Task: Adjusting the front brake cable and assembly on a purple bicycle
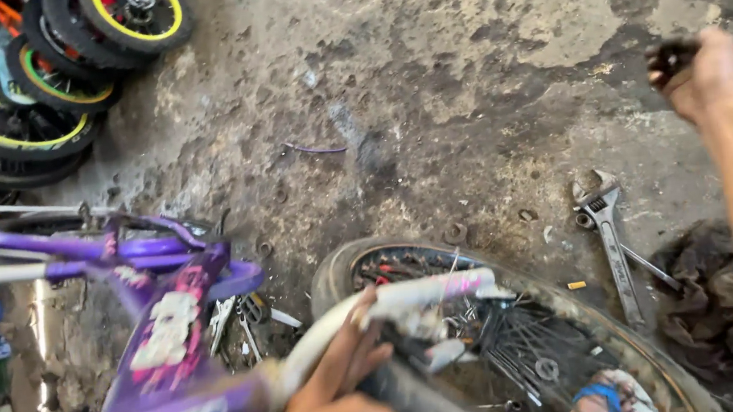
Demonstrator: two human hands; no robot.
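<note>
Bicycle frame (165, 342) under left hand (336, 406) fingers (357, 341); right hand (701, 66) well apart.

Bare forearms, blue-strapped sandal (602, 396) on foot.

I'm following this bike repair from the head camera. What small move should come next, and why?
Probably bring the right hand, raised and shut on a small dark part, down to the wheel, since the left hand steadies the purple frame there.

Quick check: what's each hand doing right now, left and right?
Left hand: closed on the white bicycle frame tube.
Right hand: closed in a grip around a small dark object; what it is cannot be told.
</note>
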